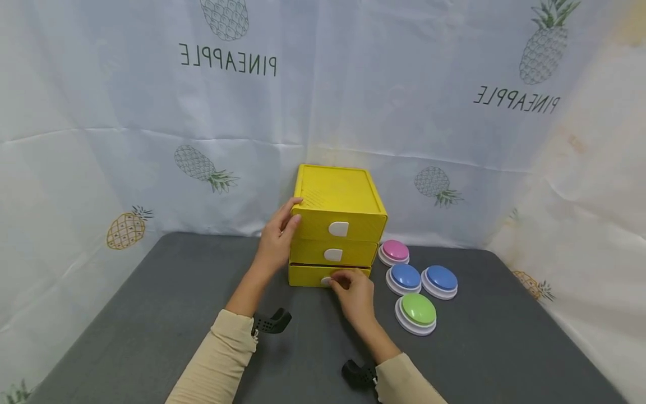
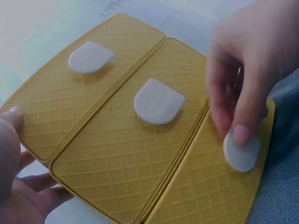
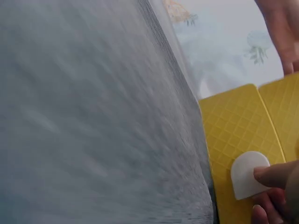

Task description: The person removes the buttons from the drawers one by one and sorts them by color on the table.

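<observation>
The yellow box (image 1: 335, 188) stands at your twelve o'clock. Your left arm (image 1: 222, 350) reaches from seven o'clock; the left hand (image 1: 275, 240), unclenched, rests with fairly straight fingers against the box's nine o'clock side. Your right arm (image 1: 404, 376) reaches from five o'clock; the right hand (image 1: 356, 296) pinches the lowest white tab (image 2: 241, 157), thumb (image 2: 244, 128) upon its face.

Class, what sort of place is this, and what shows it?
Probably an indoor tabletop workspace, screened by fabric: a dark table, a pineapple-print curtain behind it, and a yellow drawer unit standing on top.
</observation>
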### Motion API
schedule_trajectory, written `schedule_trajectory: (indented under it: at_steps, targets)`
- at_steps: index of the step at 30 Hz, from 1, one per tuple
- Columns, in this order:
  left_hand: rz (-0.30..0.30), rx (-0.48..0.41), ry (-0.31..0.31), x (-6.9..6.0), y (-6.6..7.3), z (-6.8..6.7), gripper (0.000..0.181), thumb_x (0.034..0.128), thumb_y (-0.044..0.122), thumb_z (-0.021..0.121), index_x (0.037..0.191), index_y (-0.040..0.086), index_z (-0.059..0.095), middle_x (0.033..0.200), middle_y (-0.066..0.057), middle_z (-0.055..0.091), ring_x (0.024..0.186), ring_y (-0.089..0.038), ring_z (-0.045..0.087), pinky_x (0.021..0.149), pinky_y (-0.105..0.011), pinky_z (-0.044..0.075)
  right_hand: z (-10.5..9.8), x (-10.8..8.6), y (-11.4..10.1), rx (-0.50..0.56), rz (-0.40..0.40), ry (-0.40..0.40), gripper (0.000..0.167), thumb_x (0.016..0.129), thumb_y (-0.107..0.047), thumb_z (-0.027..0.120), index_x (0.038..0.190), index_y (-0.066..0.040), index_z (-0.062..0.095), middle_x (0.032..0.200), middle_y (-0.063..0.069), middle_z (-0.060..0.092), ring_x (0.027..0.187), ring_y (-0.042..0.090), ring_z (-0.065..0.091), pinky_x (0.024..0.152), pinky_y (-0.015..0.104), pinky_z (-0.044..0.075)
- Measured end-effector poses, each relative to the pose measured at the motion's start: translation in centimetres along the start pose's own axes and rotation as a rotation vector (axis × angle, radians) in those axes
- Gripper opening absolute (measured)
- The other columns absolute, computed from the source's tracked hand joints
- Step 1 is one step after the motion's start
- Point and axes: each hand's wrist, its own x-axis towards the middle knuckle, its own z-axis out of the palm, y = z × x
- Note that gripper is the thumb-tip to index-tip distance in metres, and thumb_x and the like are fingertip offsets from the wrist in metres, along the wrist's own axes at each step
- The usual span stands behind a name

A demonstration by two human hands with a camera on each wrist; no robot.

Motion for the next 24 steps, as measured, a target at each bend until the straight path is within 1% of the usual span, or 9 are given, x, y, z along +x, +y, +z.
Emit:
schedule_trajectory:
  at_steps: [4, 8, 12, 14, 18, 24]
  targets:
    - [-0.011, -0.008, -0.009, 0.0, -0.1, 0.1, 0.039, 0.1077, 0.016, 0.049, 0.146, 0.008, 0.053, 0.076, -0.002, 0.034, 0.062, -0.01, 0.03, 0.065, -0.027, 0.032, -0.8, -1.4, -0.6, -0.008, 0.02, -0.012, 0.006, 0.08, -0.009, 0.085, 0.083, -0.011, 0.08, 0.079, 0.002, 0.069, 0.07, 0.01, 0.057, 0.065, 0.021, 0.047]
    - [-0.017, -0.011, -0.008, 0.0, -0.2, 0.1, 0.039, 0.108, 0.017, 0.048, 0.147, 0.009, 0.052, 0.075, -0.002, 0.034, 0.062, -0.011, 0.031, 0.065, -0.026, 0.033, -1.5, -2.8, -1.3, -0.01, 0.025, -0.012, 0.008, 0.079, -0.006, 0.084, 0.082, -0.011, 0.08, 0.078, 0.001, 0.068, 0.069, 0.011, 0.059, 0.064, 0.02, 0.047]
    - [-0.013, -0.011, -0.004, 0.0, -0.2, -0.1, 0.039, 0.108, 0.015, 0.048, 0.146, 0.008, 0.051, 0.075, -0.001, 0.034, 0.063, -0.01, 0.031, 0.065, -0.026, 0.032, -2.0, -4.0, -1.8, -0.007, 0.014, -0.028, 0.01, 0.079, -0.001, 0.082, 0.083, -0.01, 0.08, 0.08, 0.0, 0.069, 0.069, 0.009, 0.061, 0.064, 0.02, 0.05]
    - [-0.009, -0.011, -0.015, 0.0, -0.1, -0.2, 0.039, 0.1079, 0.014, 0.048, 0.146, 0.006, 0.051, 0.074, -0.001, 0.034, 0.063, -0.01, 0.03, 0.066, -0.026, 0.032, -2.4, -4.7, -2.0, -0.011, 0.021, -0.044, 0.011, 0.079, 0.001, 0.081, 0.083, -0.01, 0.08, 0.081, 0.0, 0.069, 0.069, 0.008, 0.063, 0.064, 0.021, 0.053]
    - [-0.017, -0.011, -0.037, 0.0, 0.0, -0.3, 0.04, 0.1081, 0.015, 0.048, 0.147, 0.006, 0.05, 0.075, -0.001, 0.034, 0.063, -0.01, 0.03, 0.067, -0.026, 0.033, -3.5, -6.1, -2.7, -0.017, 0.039, -0.087, 0.013, 0.079, 0.0, 0.081, 0.085, -0.011, 0.08, 0.083, -0.003, 0.069, 0.073, 0.006, 0.067, 0.069, 0.022, 0.057]
    - [-0.036, -0.022, -0.044, 0.0, 0.2, -0.3, 0.041, 0.1081, 0.015, 0.047, 0.148, 0.008, 0.049, 0.081, -0.002, 0.036, 0.065, -0.011, 0.033, 0.071, -0.027, 0.034, -5.1, -7.9, -3.7, 0.022, 0.035, -0.178, 0.015, 0.082, -0.002, 0.08, 0.093, -0.012, 0.081, 0.085, -0.005, 0.067, 0.079, 0.006, 0.069, 0.072, 0.023, 0.059]
